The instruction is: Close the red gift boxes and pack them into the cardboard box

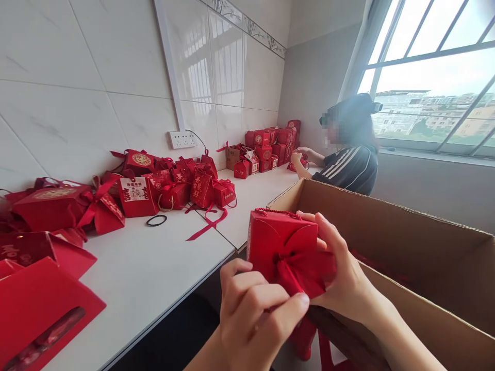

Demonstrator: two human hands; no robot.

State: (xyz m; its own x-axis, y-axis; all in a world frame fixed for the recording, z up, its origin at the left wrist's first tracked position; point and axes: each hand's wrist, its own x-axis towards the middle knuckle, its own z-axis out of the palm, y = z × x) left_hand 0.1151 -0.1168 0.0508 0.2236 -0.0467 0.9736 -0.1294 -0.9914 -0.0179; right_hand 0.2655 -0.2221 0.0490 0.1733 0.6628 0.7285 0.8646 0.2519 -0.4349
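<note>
A red gift box with a twisted cord handle on its top edge is held up in front of me. My right hand grips it from the right side, its thumb and fingers around that edge. On the face toward me, a red ribbon is gathered into a bow at a dark slot. Curled below the box, my left hand pinches the lower end of the ribbon; its fingertips partly cover it. More red ribbon hangs beneath my hands.
Many red gift boxes line the white table along the wall, near a black ring and a loose ribbon. An open cardboard box stands at right. Beyond it, another person handles a red item.
</note>
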